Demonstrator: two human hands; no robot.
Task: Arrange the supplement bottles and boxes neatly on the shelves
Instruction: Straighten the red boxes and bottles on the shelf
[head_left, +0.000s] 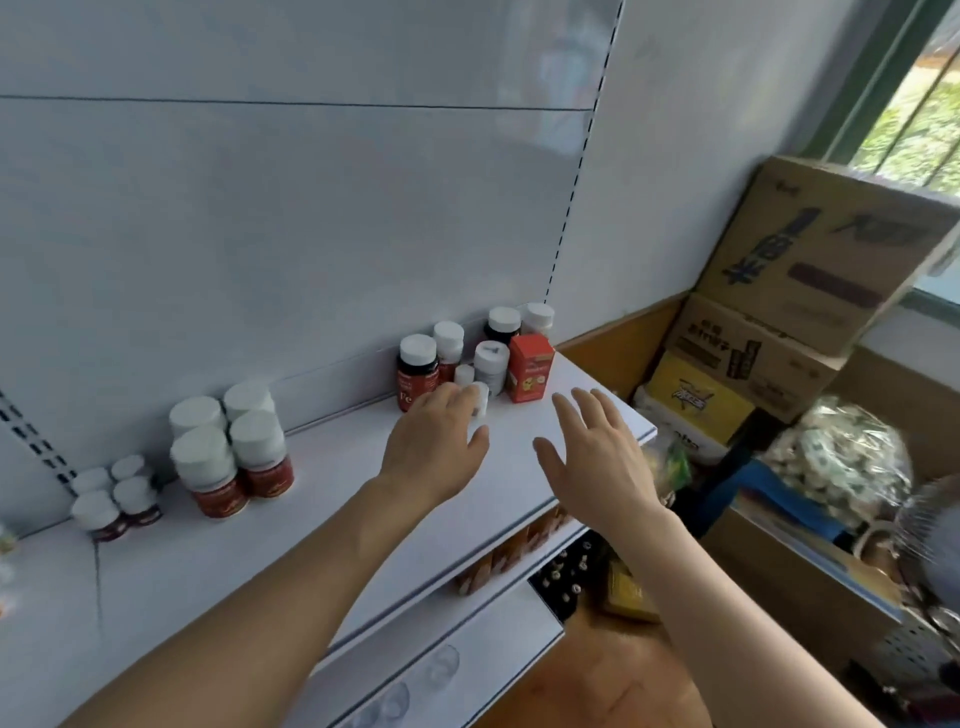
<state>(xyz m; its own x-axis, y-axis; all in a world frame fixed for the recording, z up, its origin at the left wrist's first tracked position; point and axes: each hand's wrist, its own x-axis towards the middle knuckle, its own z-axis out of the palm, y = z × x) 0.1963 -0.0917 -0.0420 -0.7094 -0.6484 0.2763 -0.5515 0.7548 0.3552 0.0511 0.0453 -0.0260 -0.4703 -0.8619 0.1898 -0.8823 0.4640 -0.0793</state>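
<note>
On smooth white shelf (332, 483), round-capped bottles (228, 447).

To your right, cardboard boxes (810, 260) stood stacked by the window (914, 104); a yellow box (696, 395) sat beneath them, a clear bag (841, 457) just beside.

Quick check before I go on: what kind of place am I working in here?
Probably a small shop's stockroom or back corner: a white retail shelf with a slotted upright, white-capped supplement bottles grouped on it, and stacked cardboard cartons under a window.
</note>
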